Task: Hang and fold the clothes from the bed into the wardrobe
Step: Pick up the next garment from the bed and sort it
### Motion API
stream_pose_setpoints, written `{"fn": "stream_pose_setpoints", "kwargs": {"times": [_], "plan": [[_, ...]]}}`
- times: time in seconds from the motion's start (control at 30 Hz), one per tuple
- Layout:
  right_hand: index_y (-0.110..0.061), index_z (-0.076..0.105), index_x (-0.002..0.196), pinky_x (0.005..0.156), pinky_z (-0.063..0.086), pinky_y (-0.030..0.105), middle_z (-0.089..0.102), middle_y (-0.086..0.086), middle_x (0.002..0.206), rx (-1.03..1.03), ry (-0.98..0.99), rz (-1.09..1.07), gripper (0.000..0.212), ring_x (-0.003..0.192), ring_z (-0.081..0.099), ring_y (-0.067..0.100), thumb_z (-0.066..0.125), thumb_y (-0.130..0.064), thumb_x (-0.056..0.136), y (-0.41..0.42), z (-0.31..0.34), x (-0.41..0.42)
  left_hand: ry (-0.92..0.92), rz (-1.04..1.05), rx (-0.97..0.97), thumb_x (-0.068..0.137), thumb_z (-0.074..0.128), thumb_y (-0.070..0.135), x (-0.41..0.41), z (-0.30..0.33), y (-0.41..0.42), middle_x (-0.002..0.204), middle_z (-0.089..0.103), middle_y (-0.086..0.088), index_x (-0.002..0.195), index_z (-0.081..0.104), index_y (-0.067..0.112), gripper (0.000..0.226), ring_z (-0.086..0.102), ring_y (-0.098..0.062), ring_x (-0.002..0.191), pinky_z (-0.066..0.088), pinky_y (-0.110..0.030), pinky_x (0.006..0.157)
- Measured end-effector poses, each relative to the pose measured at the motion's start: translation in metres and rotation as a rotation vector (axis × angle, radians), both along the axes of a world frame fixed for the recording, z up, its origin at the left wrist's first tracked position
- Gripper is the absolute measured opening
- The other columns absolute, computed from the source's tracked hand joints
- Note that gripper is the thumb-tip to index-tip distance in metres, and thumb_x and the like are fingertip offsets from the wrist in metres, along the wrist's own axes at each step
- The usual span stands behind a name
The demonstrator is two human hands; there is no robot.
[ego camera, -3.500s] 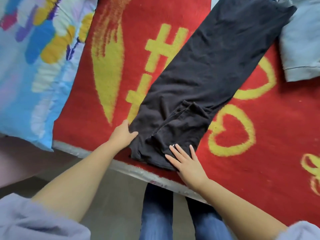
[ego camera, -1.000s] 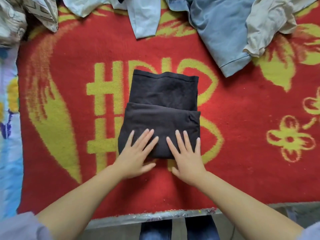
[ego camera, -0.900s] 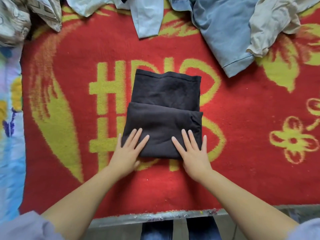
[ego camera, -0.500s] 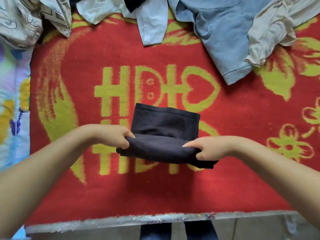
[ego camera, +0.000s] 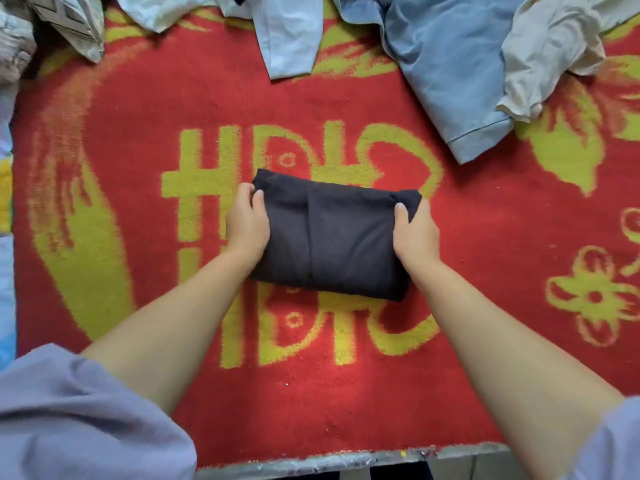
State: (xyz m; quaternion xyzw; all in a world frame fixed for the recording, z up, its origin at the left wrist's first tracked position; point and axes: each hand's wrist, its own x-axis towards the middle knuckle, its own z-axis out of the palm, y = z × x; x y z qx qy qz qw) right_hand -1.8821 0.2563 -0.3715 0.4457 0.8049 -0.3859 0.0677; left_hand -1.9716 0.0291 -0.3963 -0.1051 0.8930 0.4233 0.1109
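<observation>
From the head view I record a black garment [ego camera: 330, 237], folded into a compact rectangular bundle, lying near the middle of a red blanket [ego camera: 485, 341] patterned with yellow characters, hearts and flowers. The bundle covers part of the yellow lettering.

I note the left hand [ego camera: 246, 225] at the bundle's left end, thumb lying on the top face near the far corner and fingers curled round the edge, so it grips the garment. The right hand [ego camera: 415, 233] holds the opposite end the same way: thumb on top, fingers wrapped round the side and out of sight beneath. Both forearms reach in from the lower corners, each ending in a pushed-up lavender sleeve [ego camera: 79, 417]. I cannot tell whether the bundle rests fully on the blanket or is raised slightly off it; the angle is too steep.

Along the far edge lie unfolded clothes, well apart from the bundle: a pale blue shirt [ego camera: 291, 39], a blue garment [ego camera: 450, 71] with a hemmed edge, and a cream garment [ego camera: 550, 53] overlapping its right side. At the far left corner sits a crumpled patterned fabric [ego camera: 69, 26]. A colourful printed cloth [ego camera: 5, 188] borders the blanket on the left. A grey paint-flecked edge [ego camera: 346, 460] runs along the near side of the blanket.
</observation>
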Motion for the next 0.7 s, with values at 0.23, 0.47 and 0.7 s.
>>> {"fn": "stream_pose_setpoints", "kwargs": {"times": [0.23,0.47,0.7], "plan": [[-0.005,0.045,0.126,0.086,0.035,0.039,0.053,0.022,0.128,0.052,-0.054,-0.021,0.033,0.119,0.048,0.038,0.035,-0.027,0.103,0.005,-0.009,-0.002,-0.050,0.138,-0.216,0.101,0.039,0.028,0.012,-0.009,0.008,0.107,0.062,-0.017,0.114,0.050,0.007,0.027,0.056,-0.036,0.098,0.032,-0.036,0.072],[-0.018,0.019,0.151,0.108,0.015,0.067,0.017,0.017,0.158,0.589,-0.018,0.940,0.099,0.146,0.011,0.038,0.072,-0.040,0.070,-0.042,0.008,0.066,0.539,-0.937,-0.483,0.082,0.053,0.045,0.073,0.009,-0.023,0.154,0.028,-0.015,0.148,0.026,0.013,0.078,0.020,-0.028,0.144,0.015,-0.062,0.112],[-0.031,-0.023,0.147,0.108,-0.001,0.070,-0.014,0.017,0.159,0.591,-0.296,1.000,0.101,0.143,-0.009,0.049,0.057,-0.018,0.088,-0.068,-0.012,0.052,0.294,-1.068,-0.755,0.072,0.070,0.014,0.084,-0.004,-0.011,0.159,0.015,-0.013,0.152,0.012,0.029,0.100,0.013,-0.035,0.146,0.013,-0.070,0.107]]}}
